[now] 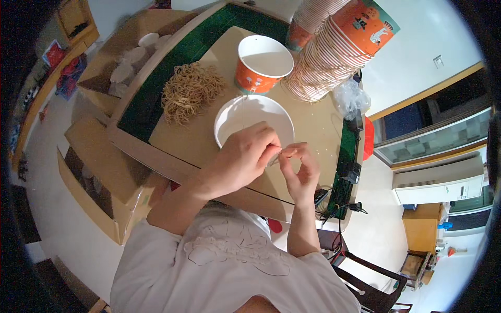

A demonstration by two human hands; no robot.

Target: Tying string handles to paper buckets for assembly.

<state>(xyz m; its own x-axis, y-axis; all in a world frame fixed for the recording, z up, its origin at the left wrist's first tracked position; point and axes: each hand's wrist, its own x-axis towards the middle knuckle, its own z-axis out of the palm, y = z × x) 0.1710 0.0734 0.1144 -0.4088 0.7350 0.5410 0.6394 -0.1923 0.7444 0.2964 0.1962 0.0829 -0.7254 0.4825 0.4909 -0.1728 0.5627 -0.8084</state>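
Observation:
Both hands meet over the near rim of a white paper bowl (224, 122), fingertips almost touching. My left hand (245, 156) is closed in a pinch, and my right hand (301, 167) pinches with thumb and forefinger. A thin string (243, 112) runs down across the bowl's opening toward my left hand; its far part is hard to follow, and what lies between the fingertips is mostly hidden. Just beyond stands an orange paper tub (255, 82) with a white inside. To the left lies a tangled heap of tan strings (190, 94).
A tall leaning stack of orange paper tubs (334, 57) stands at the back right, strings hanging around it. Beside it are a clear plastic bag (352, 99) and black power adapters (348, 172) with cables. Open cardboard boxes (104, 161) stand left of the table (182, 151).

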